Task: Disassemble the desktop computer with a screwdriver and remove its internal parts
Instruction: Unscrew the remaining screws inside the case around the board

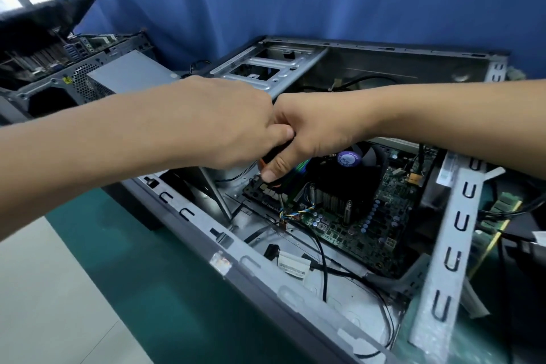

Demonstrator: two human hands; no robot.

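The open desktop case (pixel 189 213) lies on its side on a green mat. Inside it sit the green motherboard (pixel 363 224) and a black CPU cooler (pixel 334 186) with a purple sticker. A screwdriver (pixel 280 199) with a black and orange handle stands tilted, its tip down at the motherboard's near-left corner by a bundle of coloured wires. My right hand (pixel 307 133) grips the handle, thumb pointing down along it. My left hand (pixel 224 124) curls over the top of the handle and touches my right hand. Its fingers are hidden.
A metal drive cage (pixel 266 68) stands at the case's far side. Black cables (pixel 323 260) run across the case floor. A second opened computer (pixel 97 74) sits far left. A green memory stick (pixel 499 210) lies right of the case. A blue curtain hangs behind.
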